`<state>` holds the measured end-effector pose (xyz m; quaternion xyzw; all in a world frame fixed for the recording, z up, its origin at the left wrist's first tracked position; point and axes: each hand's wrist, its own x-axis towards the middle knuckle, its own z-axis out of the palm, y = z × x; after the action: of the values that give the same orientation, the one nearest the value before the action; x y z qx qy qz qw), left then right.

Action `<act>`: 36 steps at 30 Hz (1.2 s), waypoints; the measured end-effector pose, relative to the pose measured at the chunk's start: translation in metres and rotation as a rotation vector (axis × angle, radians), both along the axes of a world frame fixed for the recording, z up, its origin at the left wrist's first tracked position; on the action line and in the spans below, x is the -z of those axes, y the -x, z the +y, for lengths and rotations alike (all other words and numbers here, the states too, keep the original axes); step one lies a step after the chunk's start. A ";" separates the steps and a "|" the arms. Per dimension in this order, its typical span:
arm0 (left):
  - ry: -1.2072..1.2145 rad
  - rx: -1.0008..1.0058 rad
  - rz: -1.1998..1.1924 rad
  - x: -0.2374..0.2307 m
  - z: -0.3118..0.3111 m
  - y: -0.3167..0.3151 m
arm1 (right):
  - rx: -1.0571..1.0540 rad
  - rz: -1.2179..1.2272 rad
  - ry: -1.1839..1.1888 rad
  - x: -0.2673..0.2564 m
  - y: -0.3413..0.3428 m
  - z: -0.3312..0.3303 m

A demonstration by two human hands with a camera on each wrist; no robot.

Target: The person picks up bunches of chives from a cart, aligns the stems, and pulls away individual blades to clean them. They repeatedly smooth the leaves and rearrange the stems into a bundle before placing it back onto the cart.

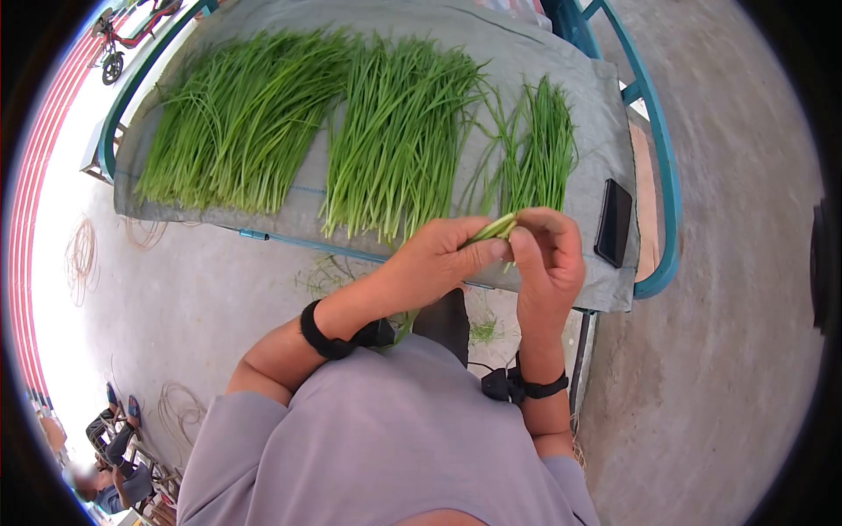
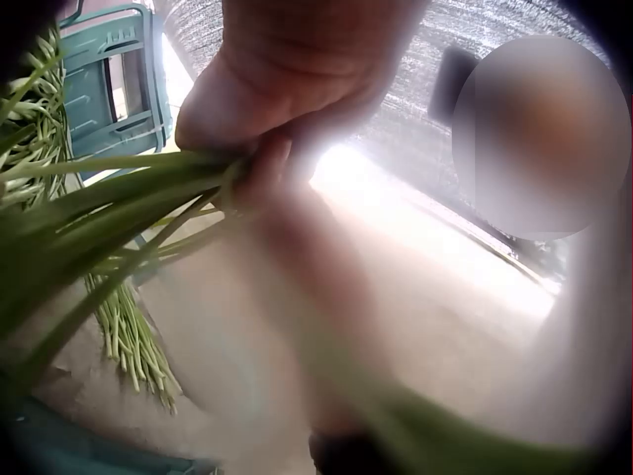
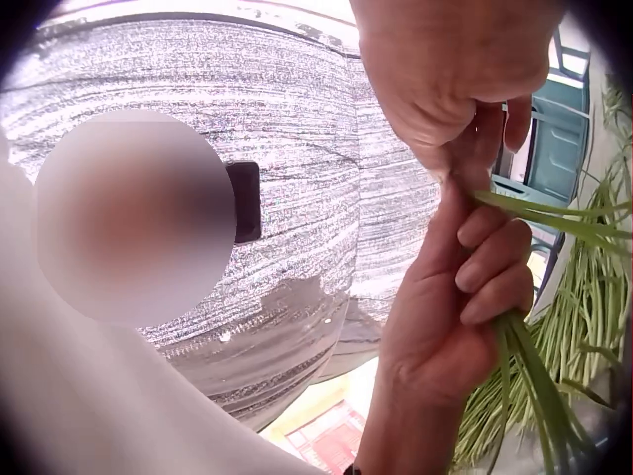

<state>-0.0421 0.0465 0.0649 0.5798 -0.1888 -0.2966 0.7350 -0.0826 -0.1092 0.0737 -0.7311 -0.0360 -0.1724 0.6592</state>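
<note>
The green bunch (image 1: 494, 230) was between both hands, above the near edge of the grey cloth (image 1: 303, 165). The left hand (image 1: 434, 263) grasped it with curled fingers; the right hand (image 1: 553, 263) pinched at its end. From the bunch, the small pile (image 1: 539, 149) lay at one o'clock, the middle pile (image 1: 399, 131) at eleven, the large pile (image 1: 246, 123) at ten and the phone (image 1: 613, 223) at three, all on the cloth.
</note>
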 end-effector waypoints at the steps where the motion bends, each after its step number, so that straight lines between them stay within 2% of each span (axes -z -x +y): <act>1: -0.009 0.004 0.064 -0.003 0.002 -0.001 | -0.029 -0.003 -0.055 0.002 -0.002 0.002; 4: 0.134 0.030 0.155 -0.004 0.009 -0.004 | -0.195 0.089 -0.110 0.008 -0.006 0.007; 7: 0.315 0.046 0.305 0.004 0.011 -0.005 | -0.233 0.127 0.067 0.019 -0.003 0.010; 10: 0.370 0.094 0.266 0.004 0.016 -0.005 | -0.259 0.125 -0.029 0.021 -0.003 0.014; 13: 0.329 0.029 0.202 -0.002 0.021 -0.005 | -0.298 0.146 -0.039 0.017 0.001 0.012; 15: 0.264 -0.120 0.082 0.001 0.026 -0.011 | -0.327 0.350 0.036 0.018 0.007 0.002; 16: 0.228 -0.195 0.023 0.003 0.029 -0.015 | -0.321 0.320 0.111 0.020 0.006 0.001; 17: 0.338 -0.234 0.076 0.003 0.029 -0.018 | -0.311 0.289 0.186 0.023 0.005 0.001; 19: 0.557 -0.308 0.182 0.001 0.027 -0.023 | -0.237 -0.044 0.404 0.030 -0.007 0.005; 20: 0.632 -0.262 0.218 -0.003 0.025 -0.024 | -0.280 0.053 0.250 0.030 -0.007 0.010; 22: 0.613 -0.225 0.318 -0.009 0.017 -0.025 | -0.359 0.244 -0.057 0.026 -0.004 0.024; 25: 0.551 -0.217 0.330 -0.009 0.008 -0.029 | -0.361 0.338 0.052 0.030 -0.007 0.029; 28: 0.470 -0.249 0.305 -0.004 0.007 -0.039 | -0.613 0.712 -0.131 0.034 -0.013 0.014; 31: 0.467 -0.316 0.316 0.001 0.001 -0.046 | -0.529 0.599 -0.539 0.021 -0.007 0.030; 34: 0.467 -0.322 0.315 0.010 -0.008 -0.050 | -0.454 0.606 -0.328 0.019 -0.010 0.036; 36: 0.448 -0.254 0.320 0.009 -0.008 -0.052 | -0.657 0.693 -0.476 0.026 -0.012 0.022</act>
<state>0.0099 0.0380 0.0554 0.3680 -0.0577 -0.2408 0.8963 -0.0701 -0.0873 0.0473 -0.5257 -0.0034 0.2913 0.7992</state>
